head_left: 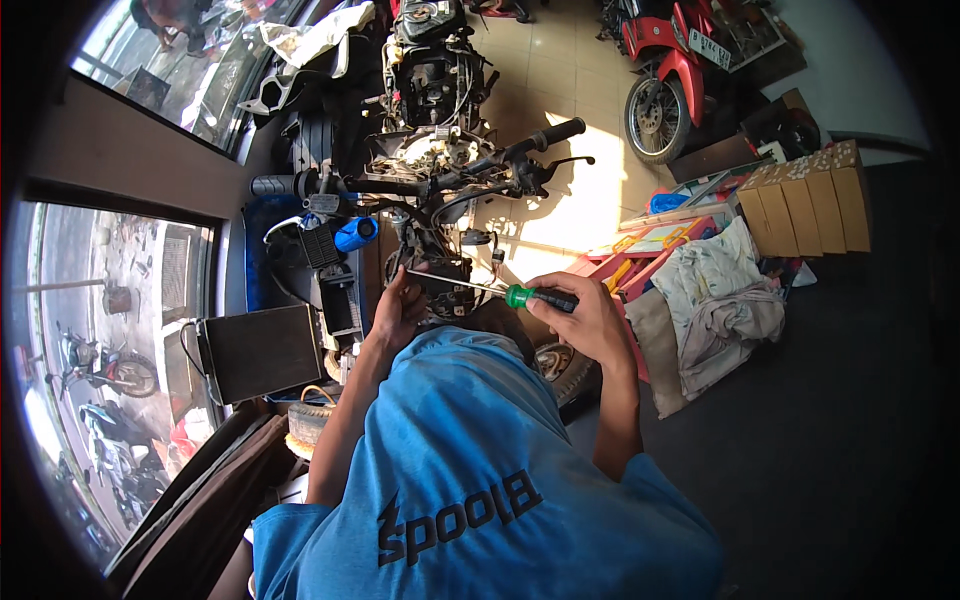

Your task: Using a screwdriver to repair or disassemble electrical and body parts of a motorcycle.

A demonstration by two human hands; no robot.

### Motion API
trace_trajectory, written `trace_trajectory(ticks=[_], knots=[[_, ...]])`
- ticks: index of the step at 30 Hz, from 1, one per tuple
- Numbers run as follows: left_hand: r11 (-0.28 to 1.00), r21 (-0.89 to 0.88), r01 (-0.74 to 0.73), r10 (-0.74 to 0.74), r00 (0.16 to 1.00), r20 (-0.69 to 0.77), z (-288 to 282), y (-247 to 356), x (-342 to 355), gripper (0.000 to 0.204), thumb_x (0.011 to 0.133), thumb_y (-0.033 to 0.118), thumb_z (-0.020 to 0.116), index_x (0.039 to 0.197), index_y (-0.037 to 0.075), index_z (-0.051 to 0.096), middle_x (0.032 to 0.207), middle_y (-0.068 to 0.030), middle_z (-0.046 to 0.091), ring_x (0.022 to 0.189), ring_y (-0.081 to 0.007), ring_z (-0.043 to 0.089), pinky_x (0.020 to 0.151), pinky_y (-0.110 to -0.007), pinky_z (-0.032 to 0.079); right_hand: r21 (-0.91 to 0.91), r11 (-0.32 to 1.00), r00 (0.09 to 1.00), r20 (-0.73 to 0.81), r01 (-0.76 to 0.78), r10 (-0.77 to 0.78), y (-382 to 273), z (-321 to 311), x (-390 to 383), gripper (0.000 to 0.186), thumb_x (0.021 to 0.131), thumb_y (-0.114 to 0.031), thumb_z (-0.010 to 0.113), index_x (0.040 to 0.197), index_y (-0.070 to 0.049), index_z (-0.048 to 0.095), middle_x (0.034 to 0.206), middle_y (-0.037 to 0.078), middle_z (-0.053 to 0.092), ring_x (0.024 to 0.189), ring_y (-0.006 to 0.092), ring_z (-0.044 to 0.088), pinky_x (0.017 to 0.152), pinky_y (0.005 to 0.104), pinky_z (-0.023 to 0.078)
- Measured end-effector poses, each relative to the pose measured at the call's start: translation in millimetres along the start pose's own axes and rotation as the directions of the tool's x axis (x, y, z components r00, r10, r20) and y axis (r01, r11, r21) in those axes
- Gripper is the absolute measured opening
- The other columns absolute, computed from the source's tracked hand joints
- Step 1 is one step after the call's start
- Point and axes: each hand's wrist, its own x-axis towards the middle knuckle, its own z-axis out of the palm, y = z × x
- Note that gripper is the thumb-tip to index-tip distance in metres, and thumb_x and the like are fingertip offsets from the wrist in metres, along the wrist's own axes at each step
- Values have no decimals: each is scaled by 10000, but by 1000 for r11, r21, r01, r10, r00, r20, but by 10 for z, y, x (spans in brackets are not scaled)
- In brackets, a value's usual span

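My right hand is closed on a screwdriver with a green and black handle and a long metal shaft reaching left. My left hand has curled fingers at the far end of the shaft, against dark parts of a stripped motorcycle front end; exactly what they grip is hidden. Above both hands spans the motorcycle's handlebar, with levers, cables and bare wiring, and the exposed frame and parts run away toward the top. A blue T-shirt covers my body below.
At left stand a dark box-like panel, blue items and windows. At right are red crates with cloths, cardboard boxes and a parked red motorcycle. A person shows through the upper window.
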Motion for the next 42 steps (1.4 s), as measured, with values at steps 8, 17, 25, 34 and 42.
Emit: trace_trajectory(ticks=[8, 17, 25, 34, 42], knots=[[989, 91, -116, 126, 985, -119, -64, 208, 32, 311, 998, 384, 452, 1092, 122, 591, 567, 79, 224, 472, -56, 187, 455, -231, 180, -23, 982, 981, 49, 187, -186, 205, 220, 25, 308, 848, -217, 691, 1074, -13, 646, 970, 127, 682, 917, 215, 649, 837, 331, 489], [994, -93, -57, 24, 946, -324, -156, 206, 17, 224, 973, 365, 514, 1027, 172, 612, 542, 94, 268, 454, -61, 199, 445, -238, 178, -259, 957, 990, 87, 127, -108, 100, 410, 136, 409, 853, -424, 649, 1097, -97, 614, 1003, 135, 664, 985, 346, 622, 874, 407, 467], [896, -443, -31, -73, 973, -217, -588, 129, -37, 319, 992, 298, 370, 1004, 121, 635, 466, 62, 220, 398, -96, 190, 407, -266, 161, -349, 934, 989, 145, 79, -30, 17, 517, 167, 400, 826, -423, 669, 1064, -101, 672, 998, 144, 684, 948, 335, 644, 865, 411, 481], [799, -546, -251, -25, 894, -447, -1563, 7, -378, 327, 976, 215, 342, 1034, 73, 631, 507, 50, 271, 433, -115, 229, 422, -275, 199, -440, 898, 999, 35, -3, 20, 52, 354, 249, 346, 797, -347, 702, 1033, -95, 688, 910, 175, 683, 904, 350, 645, 803, 415, 497], [668, -461, -584, 24, 636, -771, -2661, -475, -1142, 249, 941, 239, 442, 1027, 114, 640, 493, 74, 227, 407, -88, 207, 398, -252, 159, -555, 824, 966, 257, 113, 40, -245, 538, 435, 368, 801, -313, 704, 1071, -65, 671, 964, 171, 677, 922, 347, 639, 810, 405, 492]])
